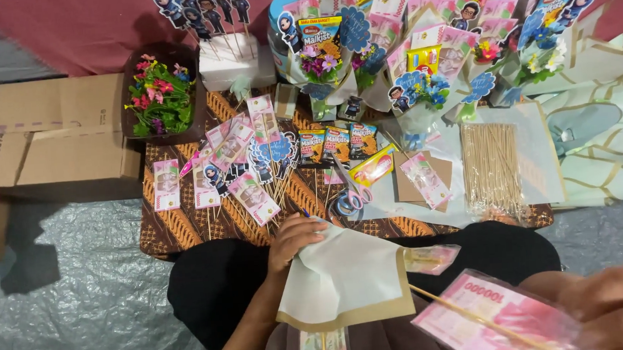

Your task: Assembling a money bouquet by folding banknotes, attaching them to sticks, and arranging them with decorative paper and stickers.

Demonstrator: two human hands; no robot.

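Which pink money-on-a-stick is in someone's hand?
The big one at the bottom right: the wrapped pink note on a stick, pinched in the grip of the right hand. The other pink notes lie on the patterned table.

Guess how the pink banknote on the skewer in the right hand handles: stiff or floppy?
Probably floppy: the pink banknote looks like thin paper in a glossy clear sleeve, so likely slippery. The wooden skewer along it should lend stiffness lengthwise. Held at one end by the right hand, it seems very light.

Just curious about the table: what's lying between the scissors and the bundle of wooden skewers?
In the head view, a pink banknote in clear wrap lies on brown card between the scissors and the skewer bundle.
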